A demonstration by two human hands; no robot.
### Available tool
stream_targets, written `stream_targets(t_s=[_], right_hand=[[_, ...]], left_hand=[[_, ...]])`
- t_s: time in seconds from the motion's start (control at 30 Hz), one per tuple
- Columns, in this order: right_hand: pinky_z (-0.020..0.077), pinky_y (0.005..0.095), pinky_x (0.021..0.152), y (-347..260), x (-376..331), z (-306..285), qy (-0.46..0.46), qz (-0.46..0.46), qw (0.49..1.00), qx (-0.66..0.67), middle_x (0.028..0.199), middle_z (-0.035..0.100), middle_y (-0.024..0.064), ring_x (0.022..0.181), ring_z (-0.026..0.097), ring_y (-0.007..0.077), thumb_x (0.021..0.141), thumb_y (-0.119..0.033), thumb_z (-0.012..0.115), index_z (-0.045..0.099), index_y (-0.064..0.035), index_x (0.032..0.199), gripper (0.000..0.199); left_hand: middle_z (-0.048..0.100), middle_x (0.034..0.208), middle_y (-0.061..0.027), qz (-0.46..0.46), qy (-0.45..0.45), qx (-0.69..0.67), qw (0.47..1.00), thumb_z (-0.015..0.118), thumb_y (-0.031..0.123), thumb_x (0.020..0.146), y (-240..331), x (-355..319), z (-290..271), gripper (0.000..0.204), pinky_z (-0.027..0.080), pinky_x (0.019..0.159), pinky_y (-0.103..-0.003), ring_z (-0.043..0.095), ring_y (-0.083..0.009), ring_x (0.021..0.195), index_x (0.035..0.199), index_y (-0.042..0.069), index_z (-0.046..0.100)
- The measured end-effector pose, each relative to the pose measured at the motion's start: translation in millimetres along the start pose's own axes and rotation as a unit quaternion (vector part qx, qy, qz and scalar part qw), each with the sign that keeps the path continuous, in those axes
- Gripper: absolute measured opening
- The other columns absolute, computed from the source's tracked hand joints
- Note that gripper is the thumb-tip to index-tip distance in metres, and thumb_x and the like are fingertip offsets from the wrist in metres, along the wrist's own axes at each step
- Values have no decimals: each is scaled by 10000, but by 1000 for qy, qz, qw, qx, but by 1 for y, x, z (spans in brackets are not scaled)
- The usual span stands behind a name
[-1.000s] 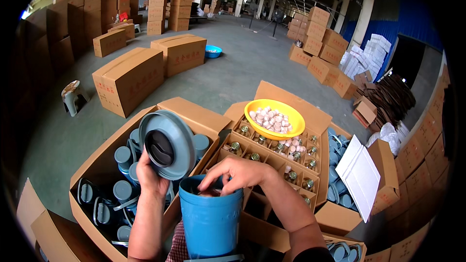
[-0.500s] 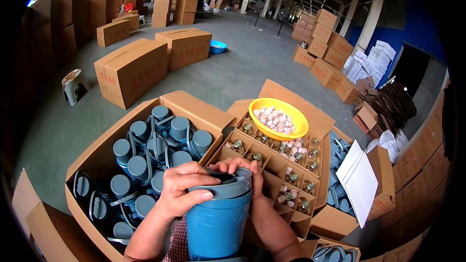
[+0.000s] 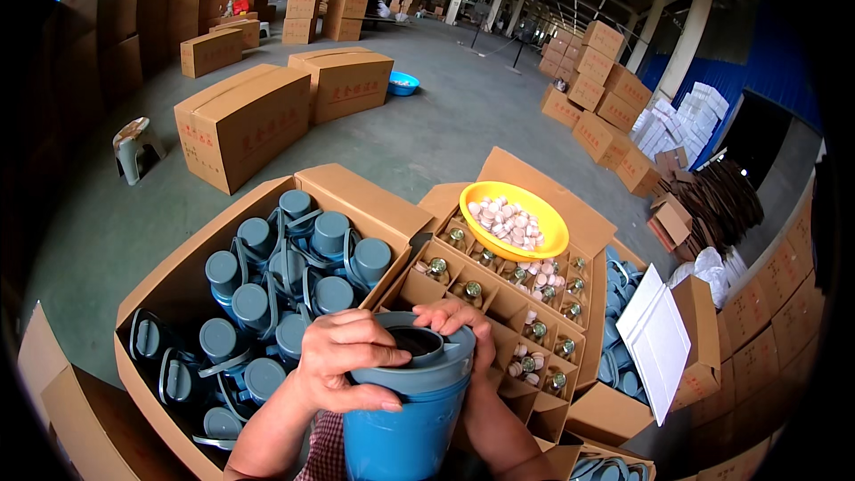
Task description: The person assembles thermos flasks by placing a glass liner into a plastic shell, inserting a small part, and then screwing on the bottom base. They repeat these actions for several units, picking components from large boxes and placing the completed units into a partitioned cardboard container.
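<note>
In front of me stands a blue plastic thermos body (image 3: pixel 392 443), and a grey-blue collar (image 3: pixel 445 363) with a round dark opening sits on its top. My left hand (image 3: pixel 349 365) grips the collar's left side, fingertips at the edge of the opening and thumb on the outside. My right hand (image 3: pixel 463 325) curls over the far right rim, with its fingers on the collar and the palm side partly hidden behind it. To the left, a big carton (image 3: pixel 138 316) holds several blue thermoses (image 3: pixel 331 233) with grey lids and handles.
At the right, a divided carton (image 3: pixel 419 281) holds glass liners (image 3: pixel 472 289); a yellow bowl (image 3: pixel 563 236) of small pale round pieces (image 3: pixel 508 221) rests on it. A white foam sheet (image 3: pixel 655 338) leans on another carton. Closed cartons (image 3: pixel 245 129) and a stool (image 3: pixel 134 150) stand beyond.
The collar sits lower and more level on the thermos body than before, and its opening shows more. Both hands have moved down slightly with it, still gripping the rim.
</note>
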State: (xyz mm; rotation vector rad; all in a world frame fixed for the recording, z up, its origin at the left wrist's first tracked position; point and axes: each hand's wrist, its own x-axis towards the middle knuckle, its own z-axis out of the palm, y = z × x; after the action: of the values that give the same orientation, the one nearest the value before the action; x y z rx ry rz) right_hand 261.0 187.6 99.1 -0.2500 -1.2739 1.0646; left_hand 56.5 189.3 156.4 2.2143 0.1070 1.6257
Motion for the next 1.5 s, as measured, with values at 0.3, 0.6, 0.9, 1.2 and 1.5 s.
stream_targets(t_s=[0.3, 0.6, 0.9, 1.2, 1.5], right_hand=[[414, 486, 927, 8, -2, -4, -40, -53, 998, 3, 872, 553, 124, 897, 560, 275, 929, -498, 460, 559, -19, 868, 493], [433, 472, 907, -21, 0, 18, -10, -40, 987, -155, 832, 533, 111, 820, 552, 248, 904, -603, 434, 530, -32, 793, 590], [465, 412, 757, 9, 8, 31, -21, -61, 990, -125, 753, 590, 120, 755, 568, 271, 916, -576, 433, 534, -40, 692, 590], [379, 340, 722, 59, 9, 56, 101, -6, 963, 252, 706, 410, 21, 699, 400, 158, 988, -496, 319, 407, -126, 709, 472], [351, 300, 655, 55, 12, 76, 117, 29, 933, 338, 603, 347, -28, 609, 333, 129, 1002, -478, 322, 356, -158, 590, 524]], left_hand=[[647, 781, -107, -31, -38, 19, 999, 830, 342, 577, 12, -1, -6, 486, 463, 568, -291, 607, -236, 653, 872, -25, 709], [507, 692, -56, -155, -199, 264, 931, 770, 417, 600, 68, 38, 3, 437, 478, 537, -339, 559, -239, 639, 731, 87, 515], [540, 711, -66, -138, -111, 295, 939, 780, 379, 623, 69, 6, -12, 397, 470, 502, -344, 580, -262, 610, 771, 63, 591], [517, 740, -153, -150, -51, 254, 954, 740, 313, 545, 84, -1, -10, 429, 443, 591, -450, 550, -364, 746, 726, 9, 497], [528, 751, -141, -130, -30, 242, 961, 726, 355, 591, 88, -8, -15, 427, 448, 588, -432, 548, -353, 742, 776, 21, 534]])
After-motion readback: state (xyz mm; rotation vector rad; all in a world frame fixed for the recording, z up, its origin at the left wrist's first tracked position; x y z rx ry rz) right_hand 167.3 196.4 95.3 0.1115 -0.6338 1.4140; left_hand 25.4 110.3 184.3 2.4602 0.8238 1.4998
